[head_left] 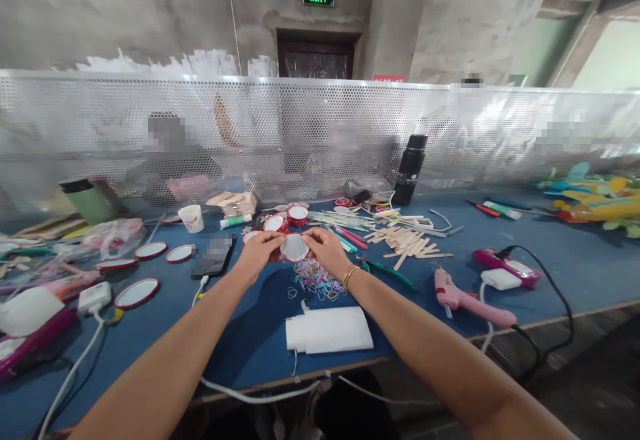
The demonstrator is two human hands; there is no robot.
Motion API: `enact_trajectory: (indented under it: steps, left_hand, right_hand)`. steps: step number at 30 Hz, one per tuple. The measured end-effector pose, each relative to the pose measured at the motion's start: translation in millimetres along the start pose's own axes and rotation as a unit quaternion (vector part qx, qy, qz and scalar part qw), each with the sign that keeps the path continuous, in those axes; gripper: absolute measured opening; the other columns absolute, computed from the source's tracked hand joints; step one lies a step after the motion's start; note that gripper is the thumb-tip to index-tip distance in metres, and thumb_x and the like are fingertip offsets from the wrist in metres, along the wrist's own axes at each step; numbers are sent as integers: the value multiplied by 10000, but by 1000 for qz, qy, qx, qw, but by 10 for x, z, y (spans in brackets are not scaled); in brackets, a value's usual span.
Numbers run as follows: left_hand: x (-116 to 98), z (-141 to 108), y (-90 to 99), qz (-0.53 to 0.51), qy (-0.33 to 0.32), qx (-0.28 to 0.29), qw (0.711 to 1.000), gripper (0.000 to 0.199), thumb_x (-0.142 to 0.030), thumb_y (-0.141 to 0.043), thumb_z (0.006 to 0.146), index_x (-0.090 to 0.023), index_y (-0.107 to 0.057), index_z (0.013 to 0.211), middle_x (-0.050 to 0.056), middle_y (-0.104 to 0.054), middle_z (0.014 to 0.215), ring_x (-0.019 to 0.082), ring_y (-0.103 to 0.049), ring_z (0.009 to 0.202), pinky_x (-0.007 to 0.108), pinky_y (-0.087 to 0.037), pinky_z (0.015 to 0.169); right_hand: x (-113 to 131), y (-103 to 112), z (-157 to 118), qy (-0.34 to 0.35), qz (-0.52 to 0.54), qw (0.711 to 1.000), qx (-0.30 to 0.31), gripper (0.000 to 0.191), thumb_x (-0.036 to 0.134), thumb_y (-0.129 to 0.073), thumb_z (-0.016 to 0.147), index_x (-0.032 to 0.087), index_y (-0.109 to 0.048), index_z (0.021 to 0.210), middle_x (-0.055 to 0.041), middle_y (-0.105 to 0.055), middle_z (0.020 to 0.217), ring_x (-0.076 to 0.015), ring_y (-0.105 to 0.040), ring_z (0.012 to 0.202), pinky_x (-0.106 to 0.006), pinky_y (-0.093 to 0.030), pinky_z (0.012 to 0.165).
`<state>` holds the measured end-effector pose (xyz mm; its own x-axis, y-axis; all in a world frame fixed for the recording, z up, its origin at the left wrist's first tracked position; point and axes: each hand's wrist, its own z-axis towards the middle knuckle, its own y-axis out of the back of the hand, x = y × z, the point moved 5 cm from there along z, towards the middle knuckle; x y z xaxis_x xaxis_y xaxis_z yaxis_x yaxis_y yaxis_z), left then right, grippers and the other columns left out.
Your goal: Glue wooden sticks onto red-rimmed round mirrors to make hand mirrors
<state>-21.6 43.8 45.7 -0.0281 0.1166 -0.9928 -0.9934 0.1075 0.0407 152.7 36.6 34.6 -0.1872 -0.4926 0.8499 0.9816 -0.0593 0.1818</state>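
Observation:
Between my two hands is a small round disc [295, 247] with a pale, shiny face, held up over the blue table. My left hand [263, 251] pinches its left edge, and my right hand [323, 248] grips the right edge. Just below lies a heap of small coloured rubber bands [316, 279]. Behind my hands several red-rimmed white round lids [299, 214] are stacked. A white folded cloth-like bundle [330, 330] rests nearer the table's front edge.
Left of my hands are a phone [214, 256], a paper cup [191, 219] and red-rimmed discs [137, 293]. To the right lie wooden sticks [407, 243], pliers [390, 275], a pink glue gun [473, 301] and a purple power strip [507, 268]. A black bottle [410, 170] stands before the perforated metal screen [310, 120].

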Motion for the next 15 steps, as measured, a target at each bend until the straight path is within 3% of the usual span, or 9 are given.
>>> enact_trajectory:
  steps: [5, 11, 15]
  left_hand:
    - [67, 19, 9, -8, 25, 11, 1000, 323, -420, -791, 599, -164, -690, 768, 2, -653, 701, 124, -592, 621, 273, -537, 609]
    - [93, 8, 23, 11, 8, 18, 1000, 356, -438, -774, 633, -190, -721, 883, 2, -676, 779, 120, -585, 633, 240, -498, 561]
    - [99, -9, 0, 29, -8, 39, 999, 390, -458, -739, 676, -207, -720, 975, 21, -699, 866, 139, -603, 684, 241, -494, 562]
  right_hand:
    - [9, -11, -9, -20, 6, 1000, 0, 195, 362, -570, 808, 190, -656, 774, 8, -620, 654, -121, -530, 526, -244, -457, 518]
    - [77, -38, -45, -2, 18, 1000, 20, 270, 323, -552, 816, 211, -641, 1044, 24, -588, 665, -118, -508, 513, -239, -444, 505]
    - [94, -24, -47, 22, 3, 1000, 21, 249, 298, -535, 827, 191, -652, 1019, 8, -613, 702, -126, -529, 571, -246, -453, 558]
